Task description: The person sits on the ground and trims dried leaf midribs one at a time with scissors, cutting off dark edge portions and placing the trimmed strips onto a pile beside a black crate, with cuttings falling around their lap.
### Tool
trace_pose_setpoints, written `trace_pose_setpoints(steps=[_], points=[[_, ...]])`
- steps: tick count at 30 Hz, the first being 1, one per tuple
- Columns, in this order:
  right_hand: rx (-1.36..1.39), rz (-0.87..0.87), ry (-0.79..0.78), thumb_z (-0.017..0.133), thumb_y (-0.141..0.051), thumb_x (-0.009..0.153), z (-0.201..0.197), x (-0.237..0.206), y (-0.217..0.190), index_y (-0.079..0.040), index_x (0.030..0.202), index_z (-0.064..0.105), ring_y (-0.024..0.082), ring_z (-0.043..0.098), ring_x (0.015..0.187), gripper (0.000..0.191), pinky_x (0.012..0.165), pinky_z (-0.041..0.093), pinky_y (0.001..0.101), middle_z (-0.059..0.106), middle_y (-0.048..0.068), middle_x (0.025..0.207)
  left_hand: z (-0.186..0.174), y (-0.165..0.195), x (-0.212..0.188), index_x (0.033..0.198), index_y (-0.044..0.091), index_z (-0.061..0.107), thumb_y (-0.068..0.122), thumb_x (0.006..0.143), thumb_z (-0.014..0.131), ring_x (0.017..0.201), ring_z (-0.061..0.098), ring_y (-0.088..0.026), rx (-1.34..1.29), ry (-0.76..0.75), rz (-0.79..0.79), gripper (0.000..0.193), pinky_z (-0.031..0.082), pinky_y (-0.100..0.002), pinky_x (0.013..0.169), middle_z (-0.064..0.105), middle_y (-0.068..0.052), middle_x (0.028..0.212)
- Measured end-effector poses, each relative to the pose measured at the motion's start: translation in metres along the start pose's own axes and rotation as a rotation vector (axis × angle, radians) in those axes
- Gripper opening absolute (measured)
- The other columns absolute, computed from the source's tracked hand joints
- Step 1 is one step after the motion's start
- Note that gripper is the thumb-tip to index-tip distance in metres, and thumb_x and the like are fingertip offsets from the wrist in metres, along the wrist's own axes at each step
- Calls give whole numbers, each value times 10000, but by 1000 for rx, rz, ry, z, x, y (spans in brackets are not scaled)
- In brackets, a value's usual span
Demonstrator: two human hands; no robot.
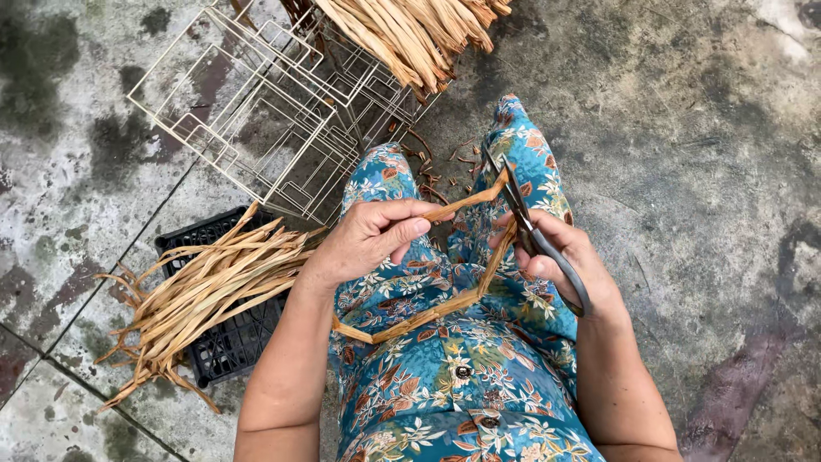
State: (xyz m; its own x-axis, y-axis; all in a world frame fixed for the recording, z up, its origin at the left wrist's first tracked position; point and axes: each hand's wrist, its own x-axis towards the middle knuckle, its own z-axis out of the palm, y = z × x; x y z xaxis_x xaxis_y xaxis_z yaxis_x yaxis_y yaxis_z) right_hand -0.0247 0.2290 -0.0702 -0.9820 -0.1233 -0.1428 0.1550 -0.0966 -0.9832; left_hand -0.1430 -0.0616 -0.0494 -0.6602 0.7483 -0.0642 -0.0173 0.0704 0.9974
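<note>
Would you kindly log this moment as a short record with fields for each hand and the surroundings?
left hand: left hand pinches a dried leaf strip, bent in a loop over the lap
right hand: right hand holds scissors, blades at the strip's end
left of person: bundle of strips on a black crate
ahead: wire frames
floor: trimmed scraps on concrete
</note>
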Motion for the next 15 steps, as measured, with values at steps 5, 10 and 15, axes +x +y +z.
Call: trace_pose_setpoints(steps=[5, 10, 15], points=[[22, 10, 84, 888, -514, 717, -5, -3, 13, 16, 1204, 685, 71, 564, 663, 748, 575, 415, 215, 658, 13, 805, 2, -12, 1, 1272, 83, 730, 211, 1041, 619, 534, 512, -10, 37, 25, 9, 287, 431, -203, 491, 554, 60, 630], [107, -15, 176, 871, -349, 799, -10, -4, 23, 18, 1140, 697, 76, 536, 616, 530, 519, 376, 213, 602, 10, 746, 0, -13, -1, 1280, 106, 742, 220, 1032, 613, 515, 511, -49, 100, 83, -81, 302, 428, -240, 490, 546, 10, 587], [126, -38, 299, 807, -165, 848, -9, -3, 17, -5, 1172, 665, 81, 532, 564, 388, 483, 392, 203, 626, 46, 739, 12, -11, -5, 1403, 58, 614, 242, 993, 664, 1085, 666, -247, 611, 596, 146, 452, 534, -377, 943, 670, -157, 1266]])
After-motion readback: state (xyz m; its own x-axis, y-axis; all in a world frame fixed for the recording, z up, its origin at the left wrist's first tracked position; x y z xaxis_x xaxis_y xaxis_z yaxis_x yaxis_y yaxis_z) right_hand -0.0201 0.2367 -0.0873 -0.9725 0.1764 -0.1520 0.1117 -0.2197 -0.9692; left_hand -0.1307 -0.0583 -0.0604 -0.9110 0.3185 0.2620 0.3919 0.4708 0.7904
